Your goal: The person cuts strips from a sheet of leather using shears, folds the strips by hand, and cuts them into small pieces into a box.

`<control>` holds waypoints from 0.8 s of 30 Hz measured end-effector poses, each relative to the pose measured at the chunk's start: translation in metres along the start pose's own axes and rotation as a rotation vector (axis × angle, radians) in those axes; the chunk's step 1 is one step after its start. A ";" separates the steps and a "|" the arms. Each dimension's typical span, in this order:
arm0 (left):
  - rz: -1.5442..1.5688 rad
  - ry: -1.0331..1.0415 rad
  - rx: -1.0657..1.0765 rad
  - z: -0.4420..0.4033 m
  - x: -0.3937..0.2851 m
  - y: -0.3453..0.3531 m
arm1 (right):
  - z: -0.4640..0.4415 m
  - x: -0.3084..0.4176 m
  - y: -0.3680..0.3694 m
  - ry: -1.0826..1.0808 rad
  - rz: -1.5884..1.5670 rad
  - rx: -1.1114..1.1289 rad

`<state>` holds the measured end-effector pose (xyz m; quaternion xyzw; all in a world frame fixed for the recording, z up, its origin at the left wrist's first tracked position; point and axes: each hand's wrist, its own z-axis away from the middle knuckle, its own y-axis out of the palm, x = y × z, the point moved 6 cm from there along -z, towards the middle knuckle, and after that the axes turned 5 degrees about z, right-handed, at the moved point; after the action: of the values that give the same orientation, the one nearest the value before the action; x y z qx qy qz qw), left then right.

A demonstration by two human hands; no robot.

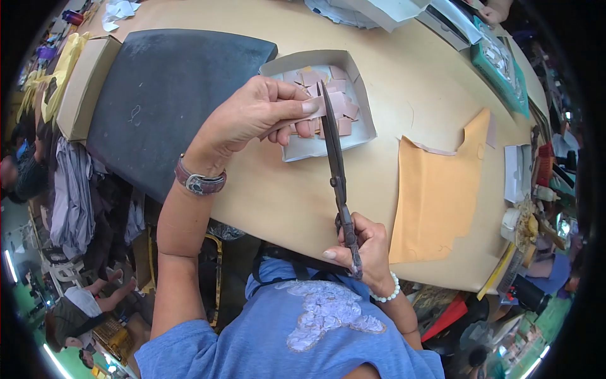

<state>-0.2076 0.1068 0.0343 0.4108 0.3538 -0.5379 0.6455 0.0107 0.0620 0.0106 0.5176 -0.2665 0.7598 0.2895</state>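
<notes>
- The tan table (398,82) has bare room between the open box (303,151) and the orange piece (435,196); its near edge lies bodyward of the box.
- Over the box, the left hand (265,110) pinches a pink strip (336,104); the right hand (366,246) grips scissors (338,180), blades across it.
- The thumb (310,107) sits near the blades: a slip could nick it.
- A loose pinch might skew the strip.
</notes>
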 end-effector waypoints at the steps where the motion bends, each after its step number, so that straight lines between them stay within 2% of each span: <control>1: 0.002 -0.002 0.001 0.000 0.000 0.000 | 0.000 -0.002 0.000 0.002 0.031 -0.002; 12: -0.008 -0.006 0.028 0.002 0.000 0.002 | 0.009 -0.006 0.002 0.052 0.212 -0.056; 21: 0.005 0.002 0.042 0.003 0.003 0.004 | 0.020 -0.023 0.005 0.106 0.143 -0.073; 24: 0.020 0.011 0.043 0.001 0.004 0.003 | 0.025 -0.028 0.007 0.200 -0.031 -0.048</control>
<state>-0.2041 0.1042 0.0315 0.4310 0.3417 -0.5365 0.6400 0.0301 0.0348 -0.0089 0.4360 -0.2463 0.7965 0.3388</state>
